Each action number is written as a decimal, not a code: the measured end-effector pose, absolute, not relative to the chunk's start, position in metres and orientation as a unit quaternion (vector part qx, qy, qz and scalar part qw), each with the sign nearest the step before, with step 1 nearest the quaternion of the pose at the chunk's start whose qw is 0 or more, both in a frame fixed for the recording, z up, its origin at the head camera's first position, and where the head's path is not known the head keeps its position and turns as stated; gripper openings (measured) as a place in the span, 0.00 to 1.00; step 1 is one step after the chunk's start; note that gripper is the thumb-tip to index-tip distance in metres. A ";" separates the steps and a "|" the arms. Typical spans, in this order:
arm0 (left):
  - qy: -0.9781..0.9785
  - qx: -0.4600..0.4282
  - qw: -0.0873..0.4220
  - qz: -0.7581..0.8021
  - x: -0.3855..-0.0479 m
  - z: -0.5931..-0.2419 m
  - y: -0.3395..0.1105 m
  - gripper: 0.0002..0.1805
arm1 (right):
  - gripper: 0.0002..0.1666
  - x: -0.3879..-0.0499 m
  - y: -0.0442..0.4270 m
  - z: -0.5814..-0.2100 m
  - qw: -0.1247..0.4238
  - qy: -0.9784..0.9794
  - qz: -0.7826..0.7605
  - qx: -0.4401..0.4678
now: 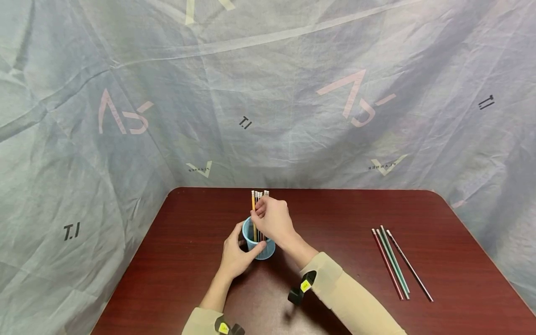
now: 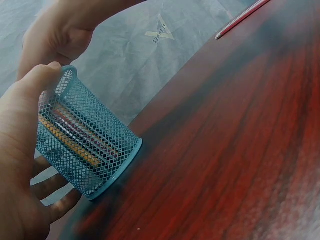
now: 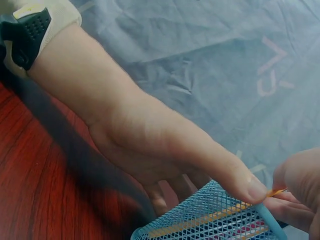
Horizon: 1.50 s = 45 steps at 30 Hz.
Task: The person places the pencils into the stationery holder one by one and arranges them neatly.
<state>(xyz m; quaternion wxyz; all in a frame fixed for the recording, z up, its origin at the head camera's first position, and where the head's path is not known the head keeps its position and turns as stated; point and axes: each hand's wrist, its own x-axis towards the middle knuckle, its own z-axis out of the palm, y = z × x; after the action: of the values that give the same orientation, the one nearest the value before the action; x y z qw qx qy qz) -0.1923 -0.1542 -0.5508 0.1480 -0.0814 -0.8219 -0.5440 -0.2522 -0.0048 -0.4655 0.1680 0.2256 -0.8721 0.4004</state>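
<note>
Left grip (image 1: 236,257) curled round blue mesh pencil cup (image 2: 95,135); right grip (image 1: 274,218) pinching pencils (image 1: 253,201). Cup likely light, stiff: hold wall. Pencils likely light, slick: pinch shafts.

A reddish-brown wood-grained worktop (image 1: 335,223) lies beneath the right grip (image 1: 274,218); beyond that grip hangs a creased grey fabric backdrop (image 1: 289,116) with pink, pale-yellow and black markings (image 1: 355,93).
</note>
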 end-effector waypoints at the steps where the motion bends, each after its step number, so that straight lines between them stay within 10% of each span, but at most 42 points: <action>1: -0.822 -0.081 0.148 -0.544 -0.192 -0.551 -0.154 0.37 | 0.07 -0.252 -0.005 -0.466 0.167 -0.875 0.397 0.223; 25: -0.821 -0.084 0.154 -0.543 -0.195 -0.551 -0.153 0.38 | 0.08 -0.255 0.013 -0.454 0.205 -0.868 0.388 0.230; 45: -0.813 -0.081 0.151 -0.557 -0.195 -0.556 -0.154 0.39 | 0.03 -0.270 0.150 -0.429 0.263 -0.891 0.328 0.173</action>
<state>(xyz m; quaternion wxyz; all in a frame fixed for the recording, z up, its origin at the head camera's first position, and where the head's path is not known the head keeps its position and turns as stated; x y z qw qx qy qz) -0.1951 -0.1543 -0.5562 0.1513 -0.0810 -0.8127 -0.5569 -0.2705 0.1500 -0.4293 0.2635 0.1730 -0.8907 0.3275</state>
